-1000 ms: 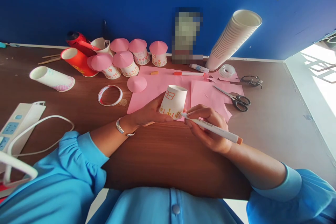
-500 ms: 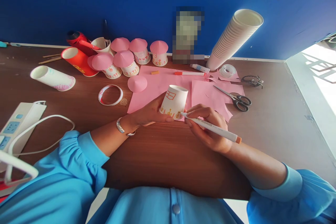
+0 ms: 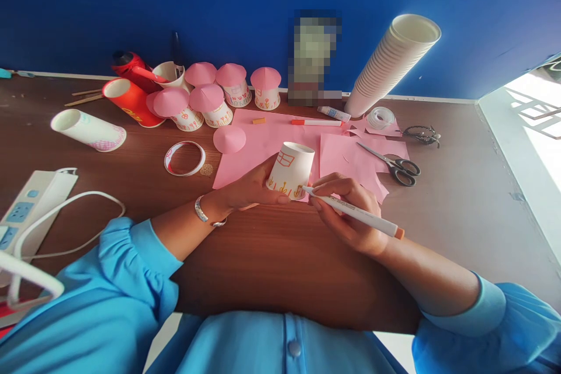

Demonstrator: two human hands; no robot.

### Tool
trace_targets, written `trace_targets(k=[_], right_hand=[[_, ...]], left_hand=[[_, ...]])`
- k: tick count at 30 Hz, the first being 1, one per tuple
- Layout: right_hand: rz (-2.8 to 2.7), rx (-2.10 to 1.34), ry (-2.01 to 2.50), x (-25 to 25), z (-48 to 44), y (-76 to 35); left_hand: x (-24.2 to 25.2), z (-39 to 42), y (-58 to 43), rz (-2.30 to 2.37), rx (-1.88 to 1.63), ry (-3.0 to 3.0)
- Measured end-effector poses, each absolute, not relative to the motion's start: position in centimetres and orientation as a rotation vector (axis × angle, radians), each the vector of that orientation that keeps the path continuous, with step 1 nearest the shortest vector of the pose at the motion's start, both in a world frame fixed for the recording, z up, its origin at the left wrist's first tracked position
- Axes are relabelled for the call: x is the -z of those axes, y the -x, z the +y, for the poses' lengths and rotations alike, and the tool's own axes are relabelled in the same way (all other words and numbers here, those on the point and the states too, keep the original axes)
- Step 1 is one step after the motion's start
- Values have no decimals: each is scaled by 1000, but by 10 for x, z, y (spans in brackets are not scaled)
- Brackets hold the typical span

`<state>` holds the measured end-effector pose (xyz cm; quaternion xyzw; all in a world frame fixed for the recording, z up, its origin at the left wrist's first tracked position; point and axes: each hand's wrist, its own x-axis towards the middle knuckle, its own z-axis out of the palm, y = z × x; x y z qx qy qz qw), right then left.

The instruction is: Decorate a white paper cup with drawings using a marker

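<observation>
While held inverted in closed left hand (image 3: 252,190) over pink paper (image 3: 263,140), reads as light, thin-walled, crushable paper cup (image 3: 293,165); grip softly by stiffer rolled rim, just left of marker pen (image 3: 372,223) pinched in right hand (image 3: 350,219).

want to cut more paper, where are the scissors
The scissors lie flat right of centre in the head view, blades on the pink paper sheet, just beyond the right hand and nearer the person than the clear tape roll.
</observation>
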<state>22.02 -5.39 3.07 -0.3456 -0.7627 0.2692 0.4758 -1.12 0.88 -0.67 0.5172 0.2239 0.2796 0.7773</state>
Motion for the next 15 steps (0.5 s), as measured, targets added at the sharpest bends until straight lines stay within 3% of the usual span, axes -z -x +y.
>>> trace_targets(k=[15], right_hand=[[-1898, -638, 871, -31, -55, -220]], left_hand=[[0, 8, 9, 498, -605, -1093]])
